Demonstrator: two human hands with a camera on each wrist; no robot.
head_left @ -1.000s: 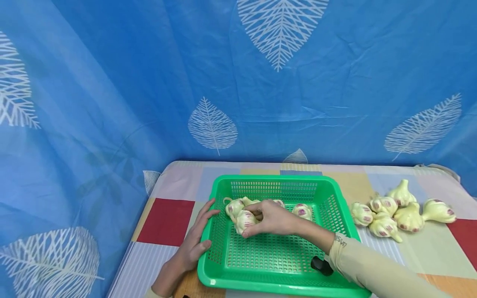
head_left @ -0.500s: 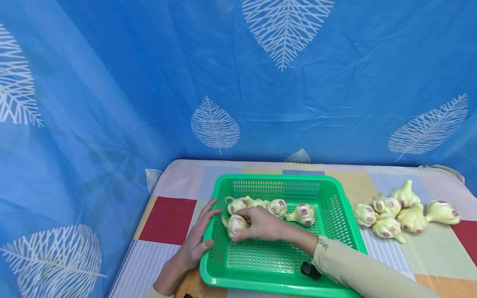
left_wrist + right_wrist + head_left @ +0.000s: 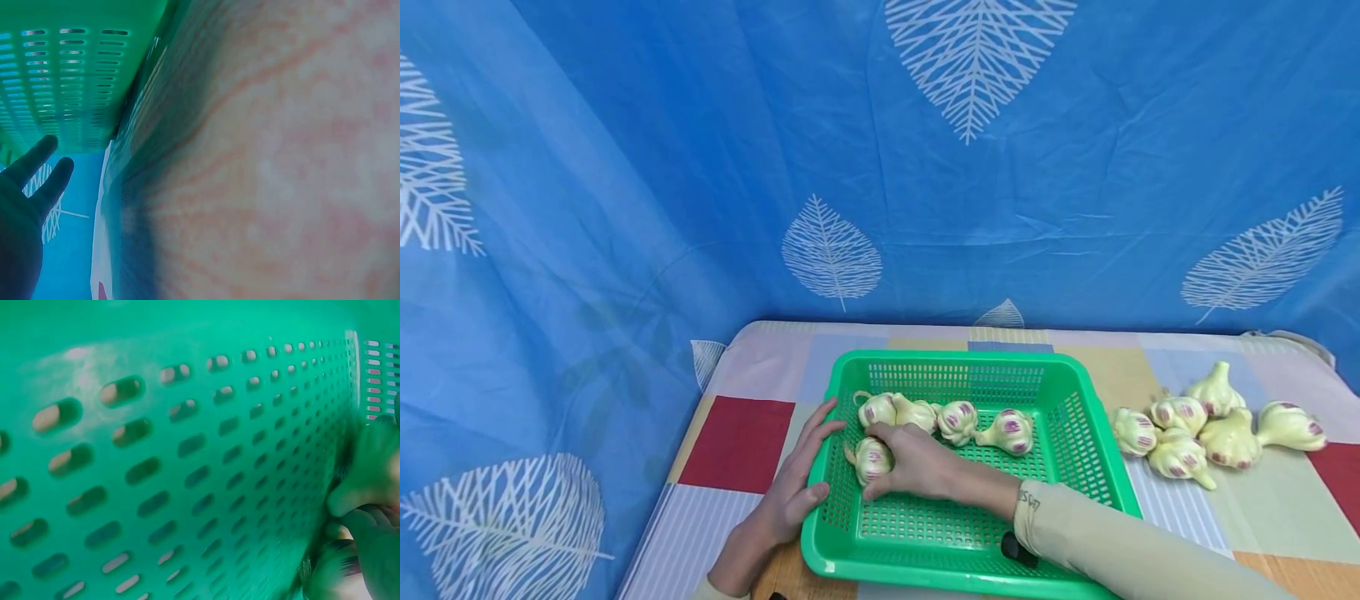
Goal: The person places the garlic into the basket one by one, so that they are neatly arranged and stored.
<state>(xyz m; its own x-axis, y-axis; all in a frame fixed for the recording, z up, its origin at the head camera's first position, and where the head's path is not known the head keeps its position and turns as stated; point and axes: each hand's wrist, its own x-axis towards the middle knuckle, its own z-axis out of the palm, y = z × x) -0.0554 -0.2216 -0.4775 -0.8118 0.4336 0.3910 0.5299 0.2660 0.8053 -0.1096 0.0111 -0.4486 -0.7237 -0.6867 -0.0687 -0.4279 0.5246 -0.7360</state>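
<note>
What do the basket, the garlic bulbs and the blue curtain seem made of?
The basket looks like glossy moulded plastic: bright highlights, regular slots in its walls. The garlic bulbs look smooth and slightly shiny, with purple streaks; real garlic or plastic imitations, I can't tell. The blue curtain seems thin plastic or fabric, going by its creases and faint sheen.

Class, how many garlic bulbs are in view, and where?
11: in the green basket, four garlic bulbs in a row and one in the right hand; six clustered on the tablecloth, right of the basket. Others may be hidden.
</note>
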